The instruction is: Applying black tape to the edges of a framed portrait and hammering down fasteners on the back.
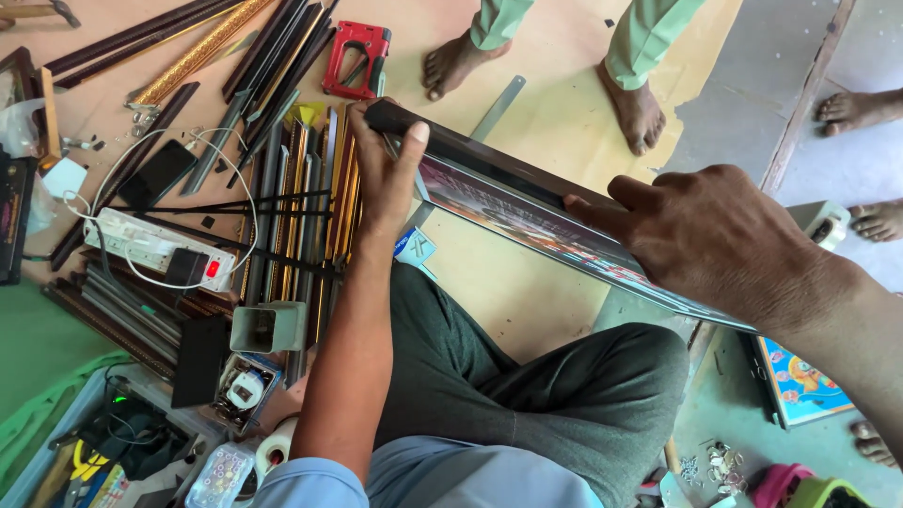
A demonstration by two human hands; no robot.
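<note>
Two hands (390, 174) (724, 240), long dark glossy frame (499, 174)

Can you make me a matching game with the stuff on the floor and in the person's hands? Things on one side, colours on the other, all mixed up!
Things:
1. staple gun
2. power strip
3. picture frame held by the left hand and right hand
4. phone

Colours:
A. white
B. dark frame with a colourful picture
C. red
D. black

Pairs: 1-C, 2-A, 3-B, 4-D
</note>
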